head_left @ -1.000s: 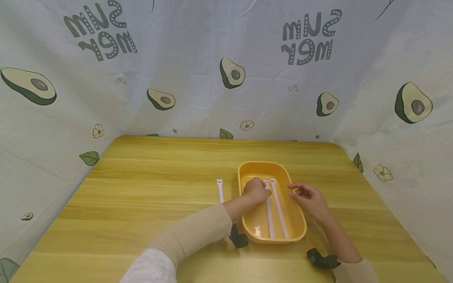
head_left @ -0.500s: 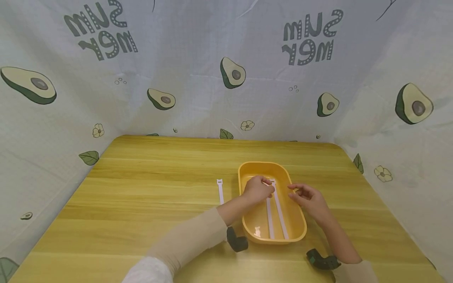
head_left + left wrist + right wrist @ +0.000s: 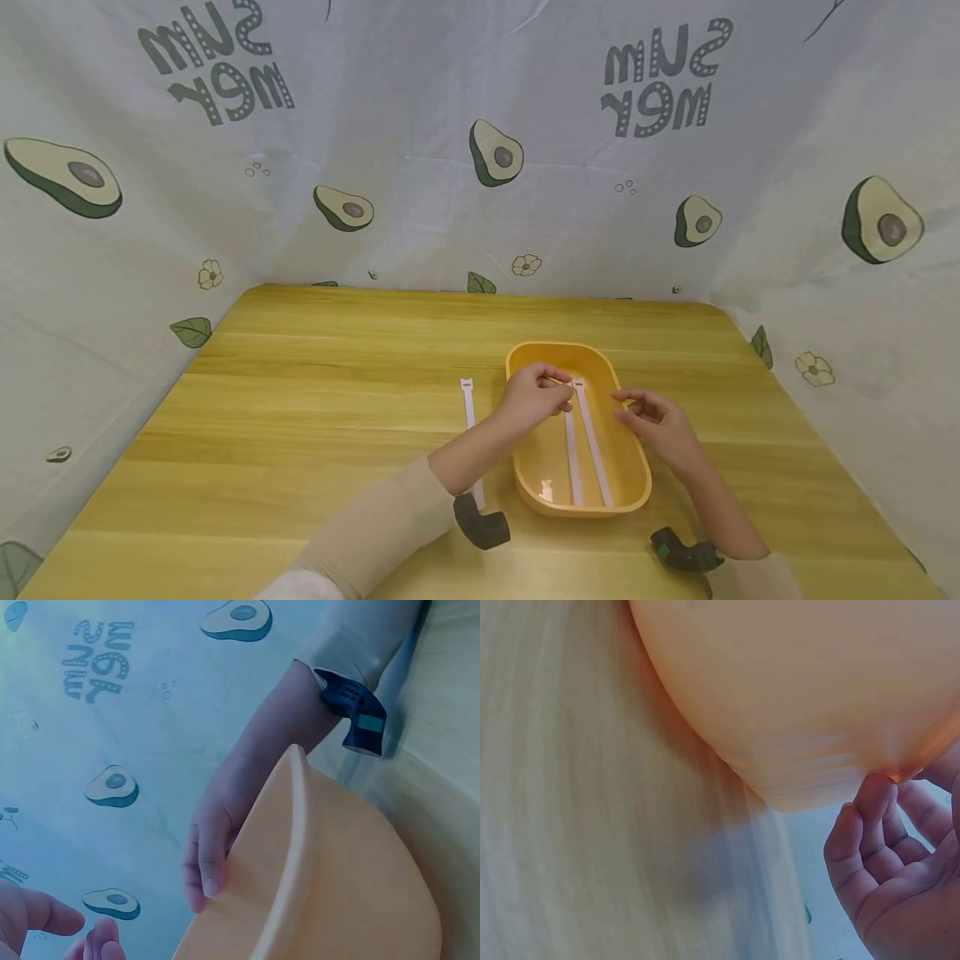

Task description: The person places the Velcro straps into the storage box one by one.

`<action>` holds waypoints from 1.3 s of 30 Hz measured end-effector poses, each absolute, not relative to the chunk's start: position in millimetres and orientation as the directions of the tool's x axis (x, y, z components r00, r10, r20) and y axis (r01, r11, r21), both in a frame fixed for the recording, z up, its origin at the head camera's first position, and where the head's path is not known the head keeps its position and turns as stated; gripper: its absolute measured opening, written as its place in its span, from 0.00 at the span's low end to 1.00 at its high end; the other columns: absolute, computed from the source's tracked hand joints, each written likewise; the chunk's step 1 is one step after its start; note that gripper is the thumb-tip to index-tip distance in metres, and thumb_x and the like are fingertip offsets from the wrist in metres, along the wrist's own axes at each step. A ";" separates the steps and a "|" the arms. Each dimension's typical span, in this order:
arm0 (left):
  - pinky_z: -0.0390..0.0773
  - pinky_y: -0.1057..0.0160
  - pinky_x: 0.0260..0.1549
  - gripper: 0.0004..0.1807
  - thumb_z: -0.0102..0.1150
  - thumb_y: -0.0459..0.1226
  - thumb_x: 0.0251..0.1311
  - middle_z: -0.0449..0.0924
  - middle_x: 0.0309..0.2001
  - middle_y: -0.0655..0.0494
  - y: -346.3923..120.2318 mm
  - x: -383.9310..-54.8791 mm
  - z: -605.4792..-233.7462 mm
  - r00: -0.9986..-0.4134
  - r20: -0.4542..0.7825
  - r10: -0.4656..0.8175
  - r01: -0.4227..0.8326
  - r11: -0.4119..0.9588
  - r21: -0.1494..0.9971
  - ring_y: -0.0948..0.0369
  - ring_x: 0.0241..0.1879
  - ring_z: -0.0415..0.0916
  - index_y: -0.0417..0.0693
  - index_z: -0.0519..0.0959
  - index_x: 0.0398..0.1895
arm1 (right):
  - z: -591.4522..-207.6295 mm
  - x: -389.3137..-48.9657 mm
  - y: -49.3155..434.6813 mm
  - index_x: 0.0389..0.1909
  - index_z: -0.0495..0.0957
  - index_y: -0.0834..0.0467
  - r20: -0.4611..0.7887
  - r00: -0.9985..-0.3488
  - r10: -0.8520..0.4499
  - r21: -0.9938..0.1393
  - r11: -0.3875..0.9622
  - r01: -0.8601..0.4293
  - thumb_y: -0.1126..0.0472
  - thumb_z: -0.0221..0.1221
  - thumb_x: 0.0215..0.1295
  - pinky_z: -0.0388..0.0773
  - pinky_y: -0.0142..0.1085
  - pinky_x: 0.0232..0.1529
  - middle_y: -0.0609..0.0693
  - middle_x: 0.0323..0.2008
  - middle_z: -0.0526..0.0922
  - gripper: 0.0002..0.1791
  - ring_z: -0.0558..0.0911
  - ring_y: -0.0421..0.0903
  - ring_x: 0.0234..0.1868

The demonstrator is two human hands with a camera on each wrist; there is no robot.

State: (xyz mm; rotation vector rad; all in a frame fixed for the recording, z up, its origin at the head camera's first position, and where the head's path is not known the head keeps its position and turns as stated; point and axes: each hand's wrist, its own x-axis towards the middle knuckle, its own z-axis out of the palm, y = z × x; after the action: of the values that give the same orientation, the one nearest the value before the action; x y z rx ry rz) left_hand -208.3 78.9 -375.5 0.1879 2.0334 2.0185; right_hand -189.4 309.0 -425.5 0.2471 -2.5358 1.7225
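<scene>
A yellow plastic tray (image 3: 543, 475) stands on the table with two pale hook-and-loop cable straps (image 3: 588, 437) lying lengthwise in it. My left hand (image 3: 534, 396) is over the tray's left side, thumb and fingers bent near the straps' slotted ends. In the left wrist view, a gap shows between its fingertips (image 3: 79, 922), and they hold nothing. At the right rim, my right hand (image 3: 663, 425) pinches the tray's edge; its fingers (image 3: 874, 799) meet the outer wall in the right wrist view. A third strap (image 3: 469, 408) lies left of the tray, partly covered by my left forearm.
The wood-grain table (image 3: 315, 392) extends widely to the left of the tray. A white curtain (image 3: 420, 125) printed with avocados hangs behind it and along both sides. Dark camera mounts (image 3: 482, 523) jut from both wrists.
My left hand has risen and drawn back to the left from the left strap's slotted end, its fingers loosening. The right hand stays at the rim, and the tray keeps its place.
</scene>
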 end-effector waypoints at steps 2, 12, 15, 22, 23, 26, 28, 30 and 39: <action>0.83 0.59 0.39 0.10 0.58 0.29 0.61 0.77 0.27 0.53 71.3 -207.5 -374.4 -0.957 -0.105 0.270 -0.109 -0.001 0.994 0.59 0.28 0.82 0.35 0.78 0.45 | -425.2 -189.1 309.0 0.53 0.73 0.74 0.143 -0.984 -0.102 -0.916 0.363 -0.171 0.66 0.60 0.68 0.76 0.29 0.30 0.48 0.31 0.77 0.19 0.76 0.38 0.28; 0.82 0.61 0.38 0.10 0.56 0.28 0.63 0.77 0.30 0.51 26.8 -208.7 -380.7 -0.970 -0.088 0.229 -0.101 -0.048 0.994 0.63 0.29 0.79 0.33 0.77 0.47 | -425.0 -189.9 310.9 0.52 0.74 0.71 0.144 -0.983 -0.111 -0.916 0.360 -0.174 0.64 0.60 0.68 0.77 0.29 0.30 0.46 0.32 0.77 0.18 0.75 0.37 0.28; 0.82 0.59 0.40 0.12 0.54 0.28 0.64 0.77 0.30 0.51 13.9 -210.5 -385.1 -0.974 -0.092 0.205 -0.101 -0.032 0.994 0.60 0.31 0.80 0.31 0.76 0.49 | -423.6 -190.3 310.1 0.53 0.73 0.73 0.140 -0.984 -0.108 -0.916 0.363 -0.171 0.64 0.60 0.68 0.76 0.28 0.30 0.47 0.32 0.76 0.19 0.74 0.37 0.28; 0.82 0.59 0.41 0.14 0.53 0.28 0.65 0.78 0.32 0.50 -12.0 -214.8 -398.2 -0.980 -0.112 0.164 -0.114 -0.003 0.994 0.60 0.32 0.80 0.29 0.75 0.51 | -420.7 -191.7 307.3 0.54 0.73 0.74 0.143 -0.985 -0.094 -0.920 0.355 -0.168 0.66 0.60 0.68 0.75 0.27 0.29 0.47 0.32 0.76 0.19 0.74 0.37 0.29; 0.82 0.60 0.40 0.14 0.53 0.27 0.65 0.78 0.32 0.50 -15.4 -215.6 -400.6 -0.981 -0.107 0.160 -0.108 0.000 0.994 0.60 0.31 0.80 0.29 0.75 0.51 | -420.7 -191.8 307.1 0.54 0.73 0.74 0.147 -0.985 -0.093 -0.920 0.352 -0.171 0.66 0.60 0.68 0.75 0.27 0.29 0.47 0.32 0.76 0.19 0.74 0.37 0.29; 0.81 0.61 0.39 0.13 0.52 0.27 0.65 0.77 0.32 0.49 -25.7 -217.7 -407.8 -0.983 -0.099 0.156 -0.099 0.010 0.995 0.62 0.30 0.79 0.28 0.74 0.51 | -421.3 -191.7 307.1 0.54 0.73 0.74 0.147 -0.985 -0.086 -0.921 0.352 -0.168 0.67 0.60 0.68 0.75 0.27 0.29 0.47 0.32 0.76 0.19 0.74 0.37 0.29; 0.81 0.61 0.38 0.13 0.51 0.26 0.65 0.77 0.32 0.48 -31.9 -218.8 -411.7 -0.984 -0.097 0.150 -0.095 0.018 0.995 0.61 0.31 0.79 0.28 0.74 0.50 | -421.5 -191.3 307.4 0.54 0.73 0.74 0.145 -0.986 -0.079 -0.920 0.356 -0.163 0.66 0.60 0.68 0.75 0.28 0.29 0.47 0.32 0.77 0.19 0.75 0.37 0.29; 0.80 0.61 0.37 0.12 0.51 0.26 0.64 0.78 0.32 0.47 -37.2 -219.5 -415.4 -0.985 -0.100 0.140 -0.097 0.025 0.995 0.59 0.31 0.79 0.28 0.75 0.49 | -421.9 -190.8 308.1 0.54 0.73 0.74 0.144 -0.987 -0.079 -0.919 0.359 -0.162 0.66 0.60 0.68 0.76 0.28 0.30 0.47 0.32 0.77 0.19 0.75 0.37 0.29; 0.82 0.63 0.35 0.10 0.55 0.24 0.59 0.76 0.31 0.47 -55.4 -216.1 -436.2 -0.978 -0.148 0.148 -0.123 0.166 0.978 0.57 0.32 0.78 0.28 0.77 0.43 | -423.5 -187.8 308.4 0.54 0.73 0.74 0.133 -0.987 -0.092 -0.916 0.368 -0.158 0.66 0.60 0.68 0.76 0.28 0.30 0.47 0.31 0.77 0.19 0.74 0.37 0.28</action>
State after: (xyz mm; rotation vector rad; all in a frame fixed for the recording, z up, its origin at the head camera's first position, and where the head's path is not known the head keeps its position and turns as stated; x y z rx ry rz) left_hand -216.1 -55.4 -436.2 0.0245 2.2297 1.9030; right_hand -187.8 308.4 -423.5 0.2338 -2.5489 1.7178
